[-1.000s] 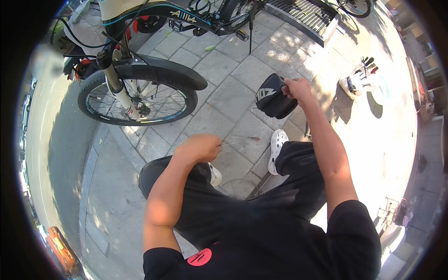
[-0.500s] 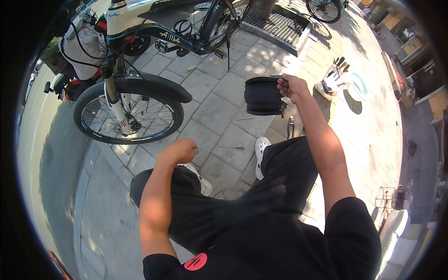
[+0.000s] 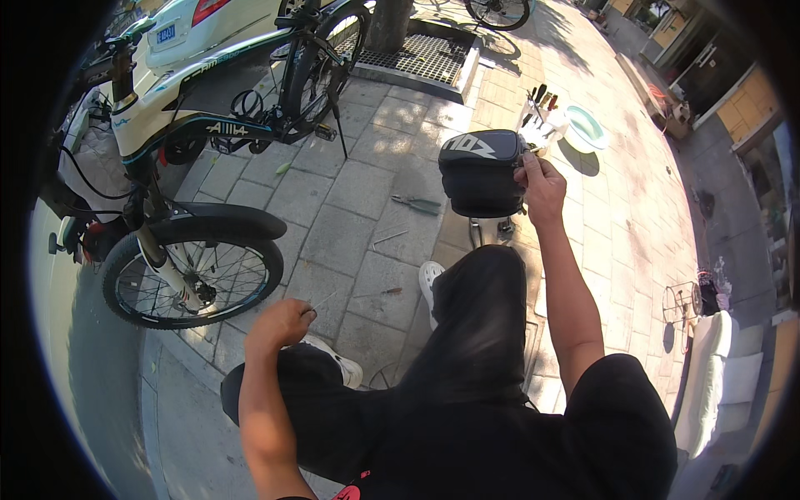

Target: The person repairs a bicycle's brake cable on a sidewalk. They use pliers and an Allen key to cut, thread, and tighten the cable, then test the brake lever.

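Observation:
My right hand [image 3: 542,187] grips the right side of a black bike bag [image 3: 483,185] with a pale printed pattern on its top, holding it up over the paving. Close to my left knee, my left hand [image 3: 282,323] is closed around a thin metal rod [image 3: 325,301]; most of it is hidden in the fist. Pliers [image 3: 417,202] with dark handles lie on the slabs left of the bag. Nearer my feet are an L-shaped hex key [image 3: 389,240] and a small screwdriver [image 3: 391,292]. Another metal tool [image 3: 476,234] shows partly below the bag.
A white-and-black bicycle [image 3: 196,271] stands at left. Beyond the bag are a white container [image 3: 546,125] of tools and a pale green basin [image 3: 586,127]. A tree grate [image 3: 425,58] lies at the back, a white car [image 3: 187,33] far left, a sofa [image 3: 708,383] at right.
The bag has tilted so its printed top shows. The view has shifted, uncovering the pliers and the car. My left hand stays closed by the left knee.

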Tool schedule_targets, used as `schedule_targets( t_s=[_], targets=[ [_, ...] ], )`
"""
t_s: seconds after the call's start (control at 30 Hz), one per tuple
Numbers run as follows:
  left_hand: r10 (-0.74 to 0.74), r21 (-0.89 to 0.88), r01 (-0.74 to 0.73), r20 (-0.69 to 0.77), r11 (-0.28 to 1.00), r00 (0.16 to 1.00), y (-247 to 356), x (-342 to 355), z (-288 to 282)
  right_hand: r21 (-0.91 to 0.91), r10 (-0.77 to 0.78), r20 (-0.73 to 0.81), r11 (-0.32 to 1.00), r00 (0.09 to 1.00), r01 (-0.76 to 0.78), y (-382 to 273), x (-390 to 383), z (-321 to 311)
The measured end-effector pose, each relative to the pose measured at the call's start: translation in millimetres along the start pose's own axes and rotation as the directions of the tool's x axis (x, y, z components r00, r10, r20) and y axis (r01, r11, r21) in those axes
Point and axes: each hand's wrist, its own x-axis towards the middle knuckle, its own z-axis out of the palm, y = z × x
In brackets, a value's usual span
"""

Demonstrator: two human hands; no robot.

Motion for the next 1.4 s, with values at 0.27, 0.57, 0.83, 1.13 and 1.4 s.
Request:
schedule_targets(
  t_s=[0.27,0.57,0.83,1.13,1.4],
  targets=[
    [-0.009,-0.046,0.012,0.049,0.999,0.999,11,32,-14,0.149,0.116,0.073,0.981,0.991,-0.125,-42,28,-31],
    [0.000,-0.104,0.006,0.058,0.995,0.998,23,40,-17,0.286,0.453,0.178,0.826,0.874,-0.486,-11,-81,-110],
    [0.053,-0.052,-0.050,0.057,0.997,0.997,19,66,-6,0.587,0.646,0.421,0.342,0.637,-0.734,143,-76,-60],
    [0.067,0.049,-0.072,0.110,0.996,0.992,37,81,-21,-0.053,0.236,0.360,0.971,0.902,-0.233,-46,4,-48],
    [0.123,0.036,-0.124,0.021,0.992,0.992,29,84,-12,-0.557,-0.510,0.614,0.260,0.602,0.789,-187,-59,-29]
  ],
)
